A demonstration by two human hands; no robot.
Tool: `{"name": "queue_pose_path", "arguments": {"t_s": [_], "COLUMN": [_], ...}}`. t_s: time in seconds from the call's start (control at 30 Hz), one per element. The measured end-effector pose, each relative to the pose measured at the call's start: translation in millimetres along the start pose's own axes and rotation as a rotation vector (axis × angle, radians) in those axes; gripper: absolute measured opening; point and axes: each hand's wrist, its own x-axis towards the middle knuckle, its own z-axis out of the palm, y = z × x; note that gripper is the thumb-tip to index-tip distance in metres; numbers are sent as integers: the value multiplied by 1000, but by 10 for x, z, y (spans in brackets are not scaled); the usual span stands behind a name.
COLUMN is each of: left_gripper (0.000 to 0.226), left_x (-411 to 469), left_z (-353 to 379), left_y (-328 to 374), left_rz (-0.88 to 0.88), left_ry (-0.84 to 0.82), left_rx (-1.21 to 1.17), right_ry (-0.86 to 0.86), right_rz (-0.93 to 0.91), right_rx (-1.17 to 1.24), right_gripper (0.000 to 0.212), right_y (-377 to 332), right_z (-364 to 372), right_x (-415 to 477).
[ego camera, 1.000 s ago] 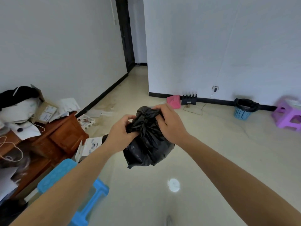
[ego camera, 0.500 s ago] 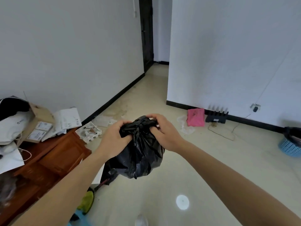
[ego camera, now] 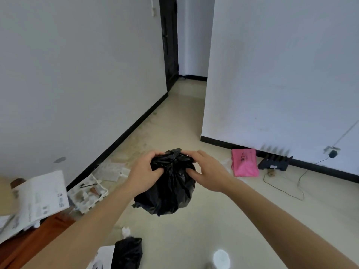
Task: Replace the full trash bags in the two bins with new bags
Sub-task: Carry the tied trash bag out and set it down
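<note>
Got the full black trash bag (ego camera: 167,189) up in the air over the floor (ego camera: 223,210), hanging straight down with its bunched neck pointing up. My left hand (ego camera: 144,174) and right hand (ego camera: 206,171) are both pinched onto that neck from either side.

Little can be read here. The pink bag (ego camera: 245,162) on the floor at about three o'clock from the black trash bag carries dark printed marks near its top, too small and blurred to make out. The white printed sheet (ego camera: 41,195) at about nine o'clock, lying on the wooden furniture, shows grey blocks of print and small dark label squares along its right edge, none legible. No brand, number or sign can be read anywhere else.
</note>
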Motion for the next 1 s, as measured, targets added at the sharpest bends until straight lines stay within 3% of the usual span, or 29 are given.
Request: {"name": "queue_pose_path", "arguments": {"t_s": [0.23,0.47,0.67,0.8,1.0], "left_gripper": [43,42,44,46,46], "left_x": [2335,4467,6192,7439,9387], "left_z": [186,-434,-866,-1098,-1316], "left_y": [-387,-618,-1463,-1935,-1923], "left_rz": [-39,-35,-8,-1,63], "left_ry": [14,40,116,49,-50], "left_rx": [-21,30,76,40,18], "right_ry": [15,-17,-22,-28,55], "right_rz": [-17,-71,-179,-152,-64], "right_rx": [31,48,-35,-28,-43], "right_gripper": [44,35,35,35,37], "right_y": [1168,1730,2134,2449,3105], "right_z": [-49,-490,-385,-332,-778], "right_x": [2119,4591,6590,7849,9320]}}
